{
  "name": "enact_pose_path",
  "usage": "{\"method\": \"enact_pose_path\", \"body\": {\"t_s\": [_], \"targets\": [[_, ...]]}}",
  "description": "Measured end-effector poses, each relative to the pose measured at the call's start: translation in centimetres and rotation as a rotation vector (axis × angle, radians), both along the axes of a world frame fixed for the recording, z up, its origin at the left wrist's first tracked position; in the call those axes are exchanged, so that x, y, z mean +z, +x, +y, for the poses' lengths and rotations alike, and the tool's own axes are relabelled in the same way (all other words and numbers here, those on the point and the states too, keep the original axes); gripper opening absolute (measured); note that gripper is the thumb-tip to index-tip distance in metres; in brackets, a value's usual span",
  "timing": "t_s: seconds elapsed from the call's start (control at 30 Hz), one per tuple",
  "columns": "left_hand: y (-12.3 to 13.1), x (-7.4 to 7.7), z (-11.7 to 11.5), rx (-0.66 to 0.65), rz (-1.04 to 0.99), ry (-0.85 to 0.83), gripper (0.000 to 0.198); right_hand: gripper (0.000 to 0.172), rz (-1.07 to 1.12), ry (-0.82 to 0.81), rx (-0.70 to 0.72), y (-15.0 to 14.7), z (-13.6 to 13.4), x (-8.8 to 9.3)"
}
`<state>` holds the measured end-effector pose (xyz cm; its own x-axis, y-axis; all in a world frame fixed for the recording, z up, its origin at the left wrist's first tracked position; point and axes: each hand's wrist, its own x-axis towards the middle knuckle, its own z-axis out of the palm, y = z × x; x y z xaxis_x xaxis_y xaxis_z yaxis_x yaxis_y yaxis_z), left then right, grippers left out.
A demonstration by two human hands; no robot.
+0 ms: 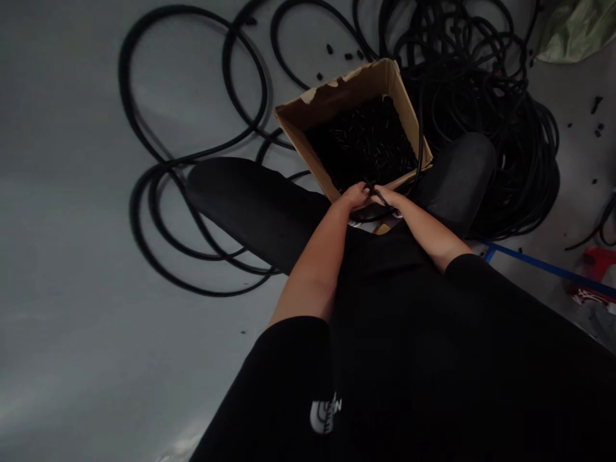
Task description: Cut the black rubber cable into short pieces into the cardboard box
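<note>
My left hand [355, 196] and my right hand [387, 199] meet just above the near rim of a cardboard box [337, 102]. Between my fingers is a thin black rubber cable [378, 194], and the exact grip is partly hidden by the fingers. The open box holds a mass of small black pieces [360, 144], possibly short tubes or fittings. A black cable rises along the box's right corner [421, 141] and runs down towards my hands. Large loops of black rubber hose [192, 154] lie behind and beside the box.
My black-clad legs [250, 205] spread on either side of the box on a grey floor [96, 321]. A heap of black hose [510, 186] lies to the right, with scattered small black pieces nearby. A blue frame [548, 269], a red object [597, 269] and a pale green bag [572, 32] sit at the right edge.
</note>
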<state>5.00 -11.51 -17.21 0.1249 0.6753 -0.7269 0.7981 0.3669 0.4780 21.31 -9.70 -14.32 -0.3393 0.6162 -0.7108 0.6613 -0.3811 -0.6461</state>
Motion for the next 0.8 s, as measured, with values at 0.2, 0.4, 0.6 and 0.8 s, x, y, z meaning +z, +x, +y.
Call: {"method": "enact_pose_path", "body": {"t_s": [0.2, 0.4, 0.6, 0.8], "targets": [[0.1, 0.4, 0.3, 0.1, -0.013, 0.033, 0.045, 0.029, -0.094, -0.018, -0.017, -0.4, -0.3, 0.2], [-0.1, 0.4, 0.1, 0.182, 0.057, 0.017, 0.052, 0.031, -0.15, -0.107, -0.181, -0.6, -0.2, -0.8], [-0.3, 0.0, -0.2, 0.131, 0.073, -0.006, 0.051, 0.045, -0.151, -0.094, -0.075, 0.2, -0.6, -1.3], [-0.2, -0.3, 0.0, 0.177, 0.083, -0.035, 0.049, 0.052, -0.191, -0.059, -0.014, 0.6, -0.5, -1.4]]}}
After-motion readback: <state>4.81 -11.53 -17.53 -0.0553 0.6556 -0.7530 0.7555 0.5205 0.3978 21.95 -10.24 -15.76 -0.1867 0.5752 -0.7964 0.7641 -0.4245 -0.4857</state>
